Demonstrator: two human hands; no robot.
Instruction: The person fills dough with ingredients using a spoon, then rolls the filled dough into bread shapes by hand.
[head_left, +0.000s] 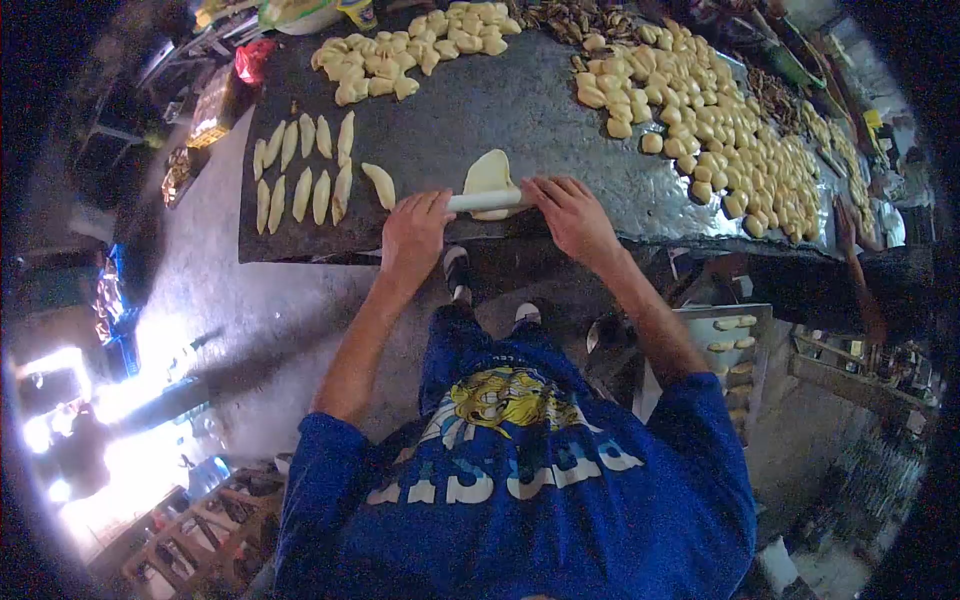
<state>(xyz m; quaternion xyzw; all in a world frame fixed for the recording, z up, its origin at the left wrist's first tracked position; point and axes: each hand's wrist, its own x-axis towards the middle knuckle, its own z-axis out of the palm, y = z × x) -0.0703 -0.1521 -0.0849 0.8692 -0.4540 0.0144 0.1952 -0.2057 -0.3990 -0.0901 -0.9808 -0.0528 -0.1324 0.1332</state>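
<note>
A white rolling pin (487,201) lies across a flattened oval of dough (488,172) near the table's front edge. My left hand (418,226) is closed on the pin's left end, and my right hand (572,215) is closed on its right end. Dough shows above and below the pin. Just left of my left hand lies a single shaped dough piece (379,186). Farther left, several long, pointed dough pieces (321,196) stand in two rows on the dark table (480,90).
Many round dough balls (730,130) cover the table's right side, and softer dough lumps (400,55) lie at the back left. Another person's arm (855,250) reaches the table at the far right. A tray (757,375) with dough pieces is below, right.
</note>
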